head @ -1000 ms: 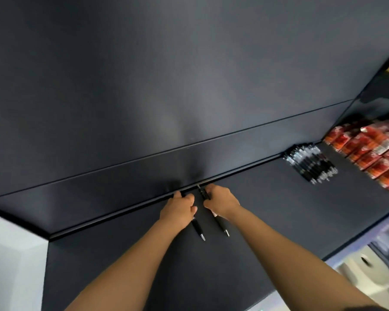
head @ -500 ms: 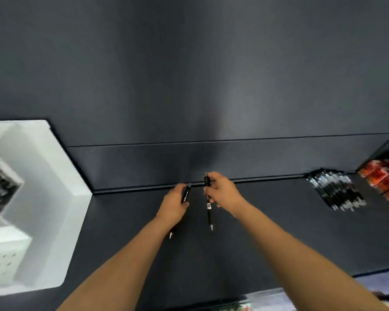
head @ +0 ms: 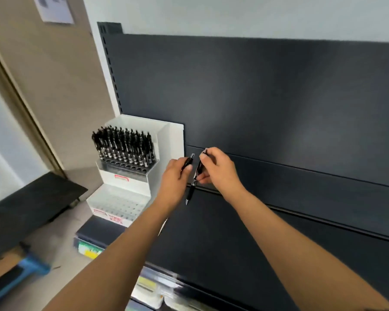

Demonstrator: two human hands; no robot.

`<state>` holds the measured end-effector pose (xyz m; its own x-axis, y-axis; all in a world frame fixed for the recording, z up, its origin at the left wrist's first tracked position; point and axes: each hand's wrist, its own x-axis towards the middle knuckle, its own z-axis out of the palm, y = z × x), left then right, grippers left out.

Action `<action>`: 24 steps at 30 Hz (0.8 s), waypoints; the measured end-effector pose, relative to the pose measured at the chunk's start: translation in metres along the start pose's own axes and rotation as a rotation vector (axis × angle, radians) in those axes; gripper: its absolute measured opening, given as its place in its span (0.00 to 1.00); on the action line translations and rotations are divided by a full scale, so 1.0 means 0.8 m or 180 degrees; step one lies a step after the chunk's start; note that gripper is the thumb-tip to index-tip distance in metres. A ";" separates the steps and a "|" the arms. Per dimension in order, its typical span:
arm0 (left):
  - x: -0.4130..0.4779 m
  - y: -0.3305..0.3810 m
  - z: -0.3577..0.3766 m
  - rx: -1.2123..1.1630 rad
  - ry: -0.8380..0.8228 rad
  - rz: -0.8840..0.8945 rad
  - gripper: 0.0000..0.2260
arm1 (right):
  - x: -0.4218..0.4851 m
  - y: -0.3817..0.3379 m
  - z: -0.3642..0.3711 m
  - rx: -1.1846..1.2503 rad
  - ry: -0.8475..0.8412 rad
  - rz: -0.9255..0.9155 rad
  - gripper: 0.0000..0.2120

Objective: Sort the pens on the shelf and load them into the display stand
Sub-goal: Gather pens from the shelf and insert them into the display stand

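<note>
In the head view, one black pen [head: 189, 162] is gripped in the left hand [head: 175, 178]. Its fingers [head: 186, 169] are curled round the barrel, so only the clicker end is seen above them. A second pen [head: 191, 191] is pinched between the thumb and fingers [head: 203, 178] of the right hand [head: 219, 172]. Its long axis is steeply tilted, with the tip pointed down toward the dark shelf [head: 234, 248]. The two pens are held just beside each other, in front of the shelf's back panel [head: 267, 97].

The white display stand [head: 165, 142] is found to the left of both hands, at the left end of the shelf, and the left hand is nearer to it. Its upper tier is packed with upright black pens [head: 124, 145]. The lower front tier [head: 119, 204] shows rows of holes that appear unfilled.

A leftward carry and a tip-first descent are judged to be needed. The stand's tall right side wall lies between the hands and the holes, so it is likely to have to be passed in front of. Beyond the stand, a paper notice [head: 54, 9] is seen on the beige wall.
</note>
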<state>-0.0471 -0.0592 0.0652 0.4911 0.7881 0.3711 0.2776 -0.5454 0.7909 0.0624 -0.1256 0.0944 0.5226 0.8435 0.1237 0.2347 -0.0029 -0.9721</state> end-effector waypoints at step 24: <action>0.119 -0.144 -0.274 0.0415 0.0576 0.0510 0.11 | 0.088 -0.092 0.267 -0.0563 0.0619 -0.0769 0.06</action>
<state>-0.2137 0.1413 0.1159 0.3850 0.7205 0.5768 0.3180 -0.6902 0.6500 -0.0930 0.0484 0.1318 0.5770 0.7131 0.3981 0.4999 0.0771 -0.8626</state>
